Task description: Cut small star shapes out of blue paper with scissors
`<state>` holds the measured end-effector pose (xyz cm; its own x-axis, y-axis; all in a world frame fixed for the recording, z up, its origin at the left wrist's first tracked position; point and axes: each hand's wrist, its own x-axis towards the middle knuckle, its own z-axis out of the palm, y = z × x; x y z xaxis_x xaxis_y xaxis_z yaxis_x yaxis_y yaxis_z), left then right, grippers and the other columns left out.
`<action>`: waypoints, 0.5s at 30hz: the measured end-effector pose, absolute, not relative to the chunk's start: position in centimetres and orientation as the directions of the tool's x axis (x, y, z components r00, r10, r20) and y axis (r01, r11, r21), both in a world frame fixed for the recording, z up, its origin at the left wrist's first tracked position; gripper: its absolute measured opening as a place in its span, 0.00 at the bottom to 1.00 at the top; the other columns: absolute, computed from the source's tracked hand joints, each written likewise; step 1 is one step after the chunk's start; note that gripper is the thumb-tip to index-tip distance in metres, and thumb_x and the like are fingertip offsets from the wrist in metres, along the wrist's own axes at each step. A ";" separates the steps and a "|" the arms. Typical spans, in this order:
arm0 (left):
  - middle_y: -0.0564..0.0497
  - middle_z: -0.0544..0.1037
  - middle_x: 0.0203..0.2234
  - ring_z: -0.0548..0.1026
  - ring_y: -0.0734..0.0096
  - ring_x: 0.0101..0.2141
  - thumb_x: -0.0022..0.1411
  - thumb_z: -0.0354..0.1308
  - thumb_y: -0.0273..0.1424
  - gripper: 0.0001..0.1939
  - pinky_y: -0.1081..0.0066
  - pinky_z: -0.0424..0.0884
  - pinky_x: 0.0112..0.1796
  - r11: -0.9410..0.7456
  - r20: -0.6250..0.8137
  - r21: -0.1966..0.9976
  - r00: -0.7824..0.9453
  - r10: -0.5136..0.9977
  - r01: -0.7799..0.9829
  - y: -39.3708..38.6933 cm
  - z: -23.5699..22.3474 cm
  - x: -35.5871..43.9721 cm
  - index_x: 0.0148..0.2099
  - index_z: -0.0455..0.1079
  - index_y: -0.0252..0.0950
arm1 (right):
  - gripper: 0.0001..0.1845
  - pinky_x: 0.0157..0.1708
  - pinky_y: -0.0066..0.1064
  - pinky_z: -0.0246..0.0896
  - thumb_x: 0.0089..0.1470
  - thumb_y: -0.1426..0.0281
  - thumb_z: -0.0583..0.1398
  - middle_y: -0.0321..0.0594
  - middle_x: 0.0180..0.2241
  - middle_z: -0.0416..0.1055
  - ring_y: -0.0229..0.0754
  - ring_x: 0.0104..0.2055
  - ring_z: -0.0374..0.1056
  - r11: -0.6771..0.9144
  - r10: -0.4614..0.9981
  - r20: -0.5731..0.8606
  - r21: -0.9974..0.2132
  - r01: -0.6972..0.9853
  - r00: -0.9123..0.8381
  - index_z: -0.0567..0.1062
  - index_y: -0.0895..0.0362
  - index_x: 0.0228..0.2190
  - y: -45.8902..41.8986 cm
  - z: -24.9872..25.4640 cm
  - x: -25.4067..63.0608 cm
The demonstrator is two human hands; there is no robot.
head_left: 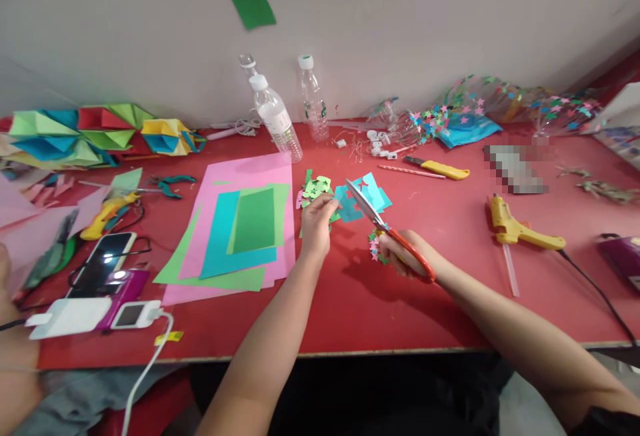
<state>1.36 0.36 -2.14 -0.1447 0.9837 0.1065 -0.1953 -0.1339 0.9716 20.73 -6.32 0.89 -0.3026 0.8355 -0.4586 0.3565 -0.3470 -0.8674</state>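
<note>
Red bench (345, 319): back edge along a pale wall (425, 16), front edge before the person.
Left hand (315, 223): thumb and fingertips pinched at the left side of the cut blue paper (351, 212), around the middle of the bench.
Right hand (403, 253): gripping the red-handled scissors (384, 225), nearer the front edge than the blades.
Blades: pointing toward the back edge, over the cut blue paper; whether they touch it, I cannot tell.
Cut blue paper: star-shaped holes through it, more blue pieces just beside it.
Green scraps (316, 187): heaped just beyond the left hand, on its back-edge side.
Small stars (373, 247): pink, green and blue, just beside the right hand.
Coloured sheets (215, 243): pink, light green, blue and dark green, overlapping, left of the left hand.
Clear bottles (278, 123): near the back edge, white caps on, behind the sheets.
Yellow cutter (450, 169): toward the back edge, right of the middle, beside a striped pencil (411, 171).
Yellow glue gun (515, 228): toward the right end, a glue stick (511, 271) just beside it.
Folded paper shapes (50, 131): back left corner, green, blue, red and yellow.
Phone (100, 266): toward the front left corner, with a co-worker's arm (15, 336) at the left end.
</note>
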 end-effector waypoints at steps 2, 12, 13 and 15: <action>0.55 0.71 0.23 0.70 0.75 0.29 0.52 0.60 0.34 0.07 0.74 0.68 0.37 -0.113 0.076 0.971 -0.178 0.981 -0.212 0.5 -2.3 1.3 0.25 0.70 0.37 | 0.25 0.12 0.24 0.52 0.53 0.47 0.56 0.29 0.08 0.60 0.32 0.09 0.54 -0.332 0.878 -0.410 -0.894 0.301 -0.249 0.68 0.56 0.22 -6.1 0.8 20.9; 0.56 0.68 0.20 0.67 0.77 0.26 0.51 0.60 0.32 0.08 0.77 0.63 0.31 -0.132 0.108 0.990 -0.347 0.932 -0.045 1.9 -2.8 -0.4 0.23 0.69 0.36 | 0.26 0.14 0.27 0.54 0.53 0.45 0.54 0.28 0.08 0.58 0.34 0.09 0.53 -0.240 0.967 -0.247 -0.964 0.117 -0.055 0.67 0.55 0.23 -4.5 -0.6 21.9; 0.57 0.68 0.20 0.66 0.77 0.25 0.51 0.60 0.32 0.08 0.77 0.63 0.30 -0.128 0.108 0.991 -0.348 0.931 -0.034 2.1 -3.0 -0.5 0.23 0.68 0.36 | 0.26 0.13 0.27 0.52 0.52 0.45 0.55 0.28 0.08 0.59 0.34 0.09 0.53 -0.237 0.969 -0.243 -0.966 0.106 -0.042 0.67 0.55 0.23 -4.3 -0.6 22.0; 0.57 0.68 0.21 0.67 0.77 0.26 0.51 0.59 0.34 0.08 0.77 0.63 0.30 -0.122 0.112 0.992 -0.318 0.941 -0.012 2.2 -3.2 -0.6 0.24 0.68 0.36 | 0.26 0.12 0.27 0.49 0.52 0.44 0.54 0.29 0.08 0.59 0.33 0.09 0.52 -0.237 0.970 -0.240 -0.968 0.087 -0.028 0.66 0.54 0.23 -4.0 -0.8 22.2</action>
